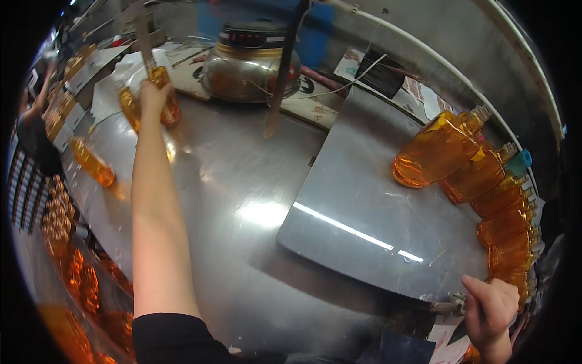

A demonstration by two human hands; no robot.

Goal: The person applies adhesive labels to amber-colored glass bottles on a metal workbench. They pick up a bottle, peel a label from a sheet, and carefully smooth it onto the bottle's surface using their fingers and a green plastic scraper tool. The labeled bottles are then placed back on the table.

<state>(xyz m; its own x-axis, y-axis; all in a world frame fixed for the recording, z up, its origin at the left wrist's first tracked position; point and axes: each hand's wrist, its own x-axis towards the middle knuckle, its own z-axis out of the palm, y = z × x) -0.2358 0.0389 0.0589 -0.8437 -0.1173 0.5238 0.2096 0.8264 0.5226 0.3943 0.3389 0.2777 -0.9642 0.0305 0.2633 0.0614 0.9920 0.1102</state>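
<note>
Reaching far across the metal table, my left hand (154,97) is closed round a clear bottle of orange liquid (172,114). A second orange bottle (128,108) stands right beside it on the left. Nearer and further left is another orange bottle (92,161). My right hand (492,308) is at the lower right, by the near corner of a raised grey plate (357,200). Its fingers are curled in, and what they hold, if anything, is hidden. Just beyond it, several open-necked orange bottles (439,148) stand in a curved row along the plate's right side.
A round metal pot-like vessel with a black top (251,64) stands at the back. A dark upright bar (282,73) hangs in front of it. A teal cap-like piece (519,162) sits among the right bottles. More orange bottles (82,279) fill the lower left. Another person (39,130) is at far left.
</note>
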